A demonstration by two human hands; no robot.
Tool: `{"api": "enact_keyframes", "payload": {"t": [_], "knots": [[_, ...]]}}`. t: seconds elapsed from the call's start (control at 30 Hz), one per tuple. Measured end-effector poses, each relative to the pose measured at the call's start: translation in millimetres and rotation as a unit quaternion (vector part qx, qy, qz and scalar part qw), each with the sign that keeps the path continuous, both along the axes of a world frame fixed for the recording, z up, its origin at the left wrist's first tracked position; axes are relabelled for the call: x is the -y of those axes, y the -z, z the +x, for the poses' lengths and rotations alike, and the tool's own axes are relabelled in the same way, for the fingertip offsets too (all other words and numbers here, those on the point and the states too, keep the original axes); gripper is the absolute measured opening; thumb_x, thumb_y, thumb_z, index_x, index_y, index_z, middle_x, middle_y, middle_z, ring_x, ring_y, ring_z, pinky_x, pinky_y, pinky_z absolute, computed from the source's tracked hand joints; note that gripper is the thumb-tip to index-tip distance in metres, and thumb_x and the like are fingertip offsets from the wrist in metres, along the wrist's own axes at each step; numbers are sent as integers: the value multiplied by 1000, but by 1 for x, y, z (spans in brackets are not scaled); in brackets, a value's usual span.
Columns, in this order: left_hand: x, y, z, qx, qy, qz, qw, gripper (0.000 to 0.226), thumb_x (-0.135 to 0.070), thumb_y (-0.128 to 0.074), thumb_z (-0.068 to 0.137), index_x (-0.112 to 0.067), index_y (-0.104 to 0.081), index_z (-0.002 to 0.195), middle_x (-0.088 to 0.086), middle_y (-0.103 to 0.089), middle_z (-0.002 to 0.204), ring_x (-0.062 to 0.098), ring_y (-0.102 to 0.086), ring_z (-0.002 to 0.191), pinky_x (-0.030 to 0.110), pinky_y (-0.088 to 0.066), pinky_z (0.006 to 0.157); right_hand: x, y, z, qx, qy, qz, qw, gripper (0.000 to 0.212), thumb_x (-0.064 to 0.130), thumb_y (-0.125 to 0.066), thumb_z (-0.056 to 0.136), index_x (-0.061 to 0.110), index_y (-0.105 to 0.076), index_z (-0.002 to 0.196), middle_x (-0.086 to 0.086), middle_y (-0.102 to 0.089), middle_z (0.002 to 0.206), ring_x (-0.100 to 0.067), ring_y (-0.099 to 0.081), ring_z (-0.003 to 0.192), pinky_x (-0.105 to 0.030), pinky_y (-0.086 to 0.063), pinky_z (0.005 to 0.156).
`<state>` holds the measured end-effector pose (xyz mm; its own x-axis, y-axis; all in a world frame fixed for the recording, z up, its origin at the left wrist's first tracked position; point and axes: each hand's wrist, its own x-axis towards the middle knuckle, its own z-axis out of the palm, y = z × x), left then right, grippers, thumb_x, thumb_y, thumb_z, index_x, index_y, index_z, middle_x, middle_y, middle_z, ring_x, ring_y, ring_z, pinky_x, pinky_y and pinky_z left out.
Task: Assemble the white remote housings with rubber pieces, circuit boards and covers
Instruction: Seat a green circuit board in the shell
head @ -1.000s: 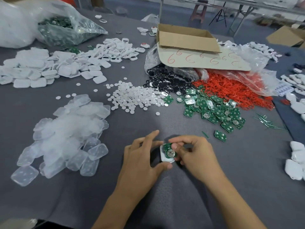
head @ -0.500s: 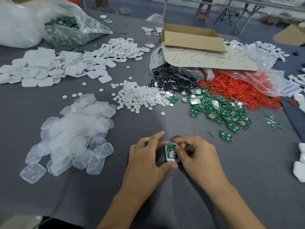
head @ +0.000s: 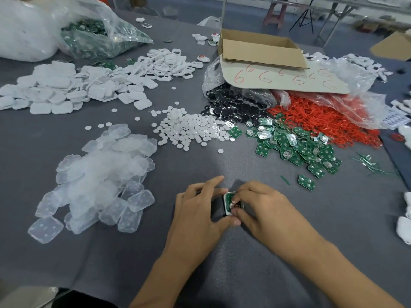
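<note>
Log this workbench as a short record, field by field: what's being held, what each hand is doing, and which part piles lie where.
held item: white housing with a green circuit board in it, no cover on it yet
left hand: grips the housing from its left side
right hand: pinches the housing, fingertips on the board
left of hands: translucent rubber pieces
far left: white shells
centre: white discs
right of centre: loose circuit boards
behind those: red rings
</note>
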<state>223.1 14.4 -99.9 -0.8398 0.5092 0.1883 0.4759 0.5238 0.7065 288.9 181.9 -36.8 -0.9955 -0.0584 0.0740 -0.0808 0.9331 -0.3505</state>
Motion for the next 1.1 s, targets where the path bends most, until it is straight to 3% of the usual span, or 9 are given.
{"api": "enact_keyframes", "payload": {"t": [0.2,0.33,0.53,0.8,0.97,1.1], "knots": [[-2,0,1,-1,-9,6,1000,86,-73,-66,64,-48,-37,141,-39,-59,118,-7,-39,129,7,-11,105,-3,4,-2,-28,-76,59,995,7,18,-60,97,11,-60,98,-2,-53,101,-23,-53,92,-37,-48,88],[-1,1,1,4,-16,7,1000,87,-73,-68,64,-52,-35,141,-45,-55,117,-6,-36,131,9,-12,107,-7,7,-1,-37,-83,60,994,8,19,-53,100,12,-57,101,-1,-50,103,-23,-50,91,-38,-47,86],[-1,-1,2,12,-15,4,1000,86,-74,-67,64,-53,-34,141,-39,-59,120,-11,-30,130,17,-20,106,-7,14,-1,-33,-83,72,993,12,18,-44,100,13,-55,101,-1,-48,103,-22,-46,88,-40,-46,82],[-1,-1,2,-4,-16,13,1000,85,-73,-66,64,-50,-37,140,-40,-57,115,-22,-24,125,4,-10,104,-7,25,2,-57,-77,80,992,9,19,-47,100,15,-55,103,0,-48,106,-21,-47,88,-38,-46,80],[-1,2,1,-5,-14,3,1000,83,-73,-70,65,-51,-37,139,-34,-61,121,-8,-36,129,6,-11,104,-8,30,1,-94,-70,87,989,12,18,-52,96,14,-60,105,1,-54,108,-20,-50,93,-31,-44,84],[-2,2,1,-6,-15,2,1000,82,-74,-68,64,-50,-39,137,-36,-62,119,-9,-38,128,6,-13,103,-9,36,1,-115,-68,51,990,15,10,-58,95,11,-64,108,-1,-59,109,-18,-52,96,-25,-43,91]]}}
